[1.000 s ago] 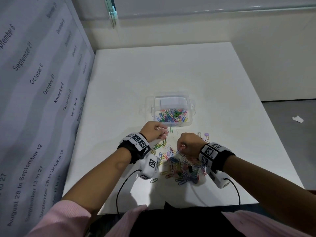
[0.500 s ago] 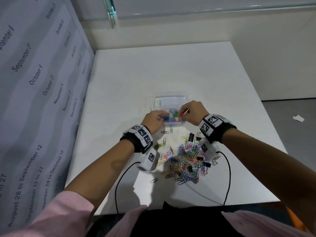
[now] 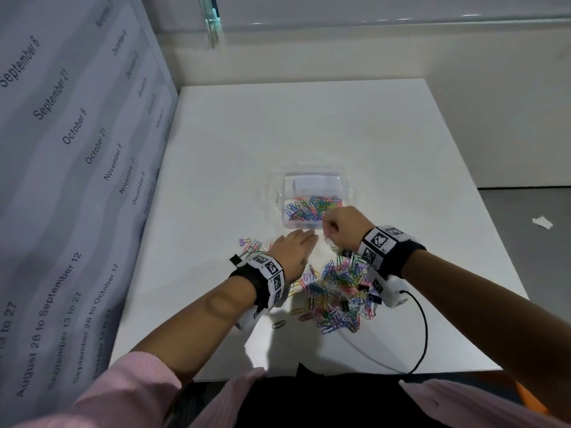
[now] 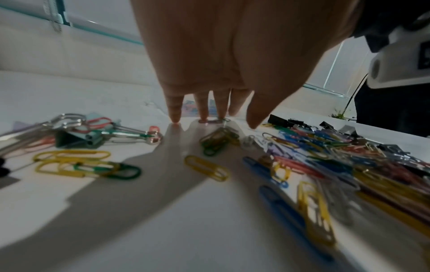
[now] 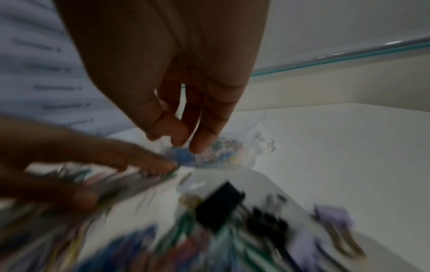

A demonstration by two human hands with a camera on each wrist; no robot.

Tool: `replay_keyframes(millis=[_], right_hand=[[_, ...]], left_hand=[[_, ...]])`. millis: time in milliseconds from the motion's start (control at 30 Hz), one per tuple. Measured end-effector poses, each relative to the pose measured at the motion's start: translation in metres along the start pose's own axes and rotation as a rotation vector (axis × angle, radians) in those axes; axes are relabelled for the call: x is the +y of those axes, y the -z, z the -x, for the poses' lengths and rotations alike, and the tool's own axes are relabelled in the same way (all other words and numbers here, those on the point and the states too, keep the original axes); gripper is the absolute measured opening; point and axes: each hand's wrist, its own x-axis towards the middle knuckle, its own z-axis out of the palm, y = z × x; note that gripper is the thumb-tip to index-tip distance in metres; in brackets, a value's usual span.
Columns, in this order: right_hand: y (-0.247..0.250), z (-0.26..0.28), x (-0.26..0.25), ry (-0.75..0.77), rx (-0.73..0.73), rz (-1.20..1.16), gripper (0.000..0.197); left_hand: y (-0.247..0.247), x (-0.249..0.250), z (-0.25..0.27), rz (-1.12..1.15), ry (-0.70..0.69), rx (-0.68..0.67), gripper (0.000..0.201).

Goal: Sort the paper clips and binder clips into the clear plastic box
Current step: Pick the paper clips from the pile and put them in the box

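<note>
The clear plastic box stands mid-table, with coloured paper clips in its near compartment. A big pile of paper clips and black binder clips lies in front of it. My left hand reaches flat over the table just before the box. Its straight fingertips press on a paper clip on the surface. My right hand hovers at the box's near edge with fingers loosely bent. That wrist view is blurred and shows nothing between thumb and fingers.
A small group of pastel binder clips lies left of my left hand. A panel printed with dates walls the table's left side. A black cable loops near the front right edge. Black binder clips sit under my right wrist.
Both hands have drawn back from over the box toward the pile. My right hand no longer shows the clip it pinched. My left hand has flattened onto the table.
</note>
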Motion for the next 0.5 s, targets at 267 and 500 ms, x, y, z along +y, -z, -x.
replay_keyframes(millis=[267, 500], right_hand=[[-0.049, 0.018, 0.025, 0.025, -0.249, 0.194, 0.079], [-0.066, 0.042, 0.030, 0.135, -0.235, 0.143, 0.067]], left_hand=[[0.004, -0.003, 0.013, 0.122, -0.016, -0.005, 0.058], [-0.013, -0.001, 0.032, 0.308, 0.008, -0.051, 0.069]])
